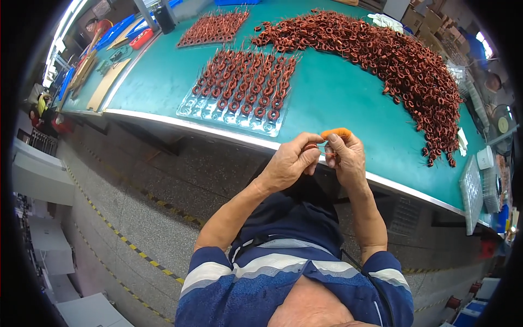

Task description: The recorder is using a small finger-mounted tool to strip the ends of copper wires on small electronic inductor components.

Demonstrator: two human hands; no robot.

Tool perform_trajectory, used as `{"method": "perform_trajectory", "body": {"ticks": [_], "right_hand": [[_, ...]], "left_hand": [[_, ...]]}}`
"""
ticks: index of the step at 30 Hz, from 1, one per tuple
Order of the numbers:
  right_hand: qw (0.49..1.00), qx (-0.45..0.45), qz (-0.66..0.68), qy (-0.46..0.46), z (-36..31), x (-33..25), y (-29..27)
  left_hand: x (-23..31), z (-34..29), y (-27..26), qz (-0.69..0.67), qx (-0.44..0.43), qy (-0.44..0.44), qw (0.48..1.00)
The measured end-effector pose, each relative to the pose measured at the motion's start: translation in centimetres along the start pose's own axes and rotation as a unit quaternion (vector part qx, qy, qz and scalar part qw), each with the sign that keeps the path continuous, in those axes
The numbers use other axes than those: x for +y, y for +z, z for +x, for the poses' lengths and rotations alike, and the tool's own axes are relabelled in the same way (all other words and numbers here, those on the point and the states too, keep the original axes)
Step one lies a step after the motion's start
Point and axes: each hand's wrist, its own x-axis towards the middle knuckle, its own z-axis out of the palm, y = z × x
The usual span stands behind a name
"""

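Observation:
Above the near edge of the green table (332, 98), my left hand (284, 163) is closed around a small ring-shaped coil (310, 146) wound with copper-red wire. Close beside it, my right hand (351, 163) has its fingers pinched at the coil's thin wire leads (329, 154). An orange cover (336, 132) wraps a finger of the right hand. Fingers hide part of the coil. Just beyond the left hand lies a clear plastic tray (204, 111), mostly filled with rows of upright coils (239, 82); some pockets along its near edge hold none.
A big curved heap of loose coils (381, 54) spreads from the far middle to the right. Another filled tray (213, 28) lies farther back. Stacked clear trays (473, 188) stand at the right edge. White cloth (385, 22) rests behind the heap; a red bin (141, 38) sits far left.

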Motion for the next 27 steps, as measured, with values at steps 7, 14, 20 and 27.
{"method": "perform_trajectory", "body": {"ticks": [7, 14, 20, 27], "right_hand": [[0.99, 0.028, -0.026, -0.138, -0.5, 0.4, 0.9], [0.998, 0.046, -0.016, -0.044, -0.5, -0.2, 0.2], [0.999, 0.009, 0.041, -0.025, -0.3, -0.4, 0.4], [0.997, -0.051, 0.024, 0.05, -0.4, -1.0, -1.2]], "left_hand": [[0.0, 0.0, 1.4, -0.086, 0.078, 0.05, 0.992], [1.2, 2.3, 0.5, 0.071, 0.116, 0.074, 0.988], [2.1, 2.7, 0.2, 0.328, 0.046, 0.145, 0.932], [5.1, 3.2, -2.0, 0.498, -0.155, 0.214, 0.826]]}}
